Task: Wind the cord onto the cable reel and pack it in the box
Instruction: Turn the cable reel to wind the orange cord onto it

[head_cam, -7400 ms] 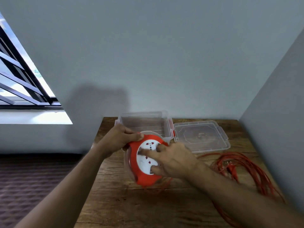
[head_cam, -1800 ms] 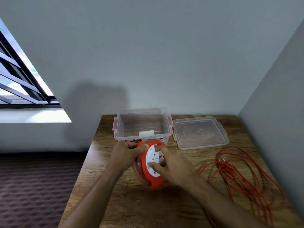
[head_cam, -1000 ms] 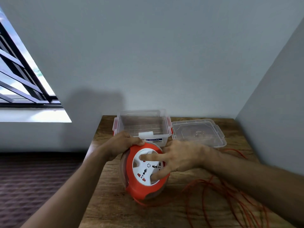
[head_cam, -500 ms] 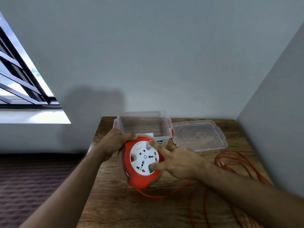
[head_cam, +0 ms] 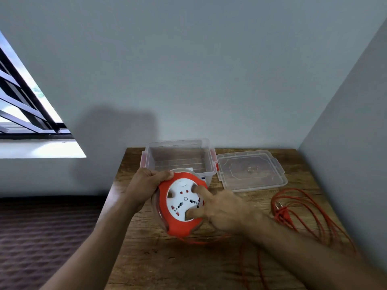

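An orange cable reel (head_cam: 178, 226) with a white socket face stands tilted above the wooden table (head_cam: 167, 260). My left hand (head_cam: 144, 185) grips its upper left rim. My right hand (head_cam: 219, 208) presses fingers into the recesses of the white face. Orange cord (head_cam: 301, 218) runs from under the reel to loose loops on the right, with the plug lying among them. A clear plastic box (head_cam: 180, 158) with red latches stands open behind the reel.
The box's clear lid (head_cam: 251, 170) lies flat to the right of the box. Grey walls close in behind and on the right. The table's left edge drops to a dark patterned floor (head_cam: 41, 231). A barred window (head_cam: 25, 114) is at far left.
The white face has turned under my right fingers, and my right hand sits a little lower on it. The cord loops on the right have shifted. My left hand keeps its grip.
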